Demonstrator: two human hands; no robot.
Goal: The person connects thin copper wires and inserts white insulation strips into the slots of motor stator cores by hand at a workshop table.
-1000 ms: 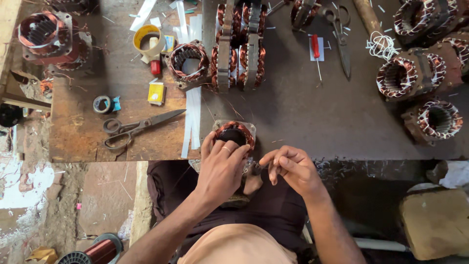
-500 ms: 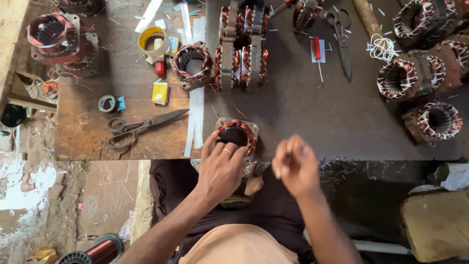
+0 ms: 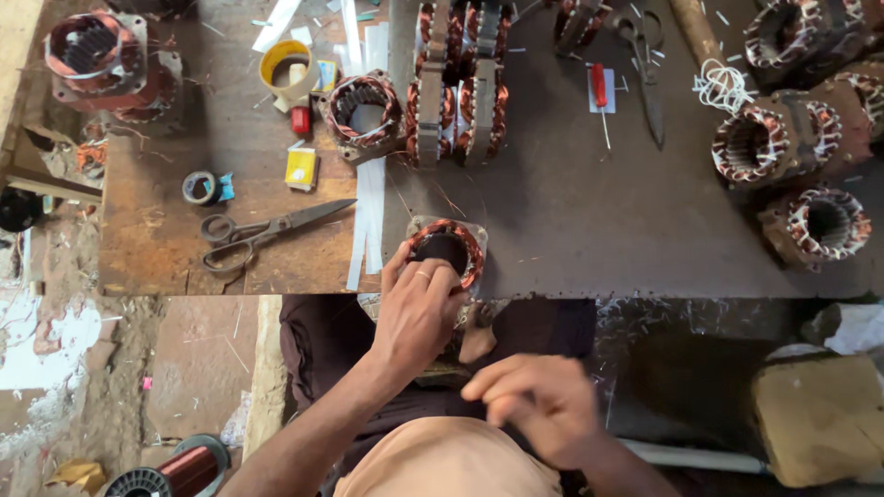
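— Where was the stator [image 3: 446, 250] at that moment?

— At the near edge of the counter [image 3: 589, 221], partly overhanging toward the person's lap. The left hand [image 3: 416, 317] lay over its near side, fingers [image 3: 433, 281] curled down onto the rim, one of them wearing a ring. I'd judge it was pinned there so it wouldn't tip or roll.

— And the other hand?

— The right hand [image 3: 539, 405] was well back from it, low over the lap and blurred. Its fingers looked drawn narrowly together, as if pinching something thin, but I couldn't tell whether anything was in them.

— What did the stator look like?

— A squarish metal frame with a dark round bore, ringed by copper-coloured windings with pale ties across them. It lay flat, bore facing up.

— What lay around it?

— White paper strips [image 3: 368, 216] just to its left, then a pair of scissors [image 3: 267, 232] with blades pointing right. Further back, a roll of yellow tape [image 3: 285, 69], a small tape roll [image 3: 200, 187], and more wound stators [image 3: 459, 92] standing in a row. Another cluster of stators [image 3: 792, 147] sat at the right, and a copper wire spool [image 3: 180, 469] lay on the floor at lower left.
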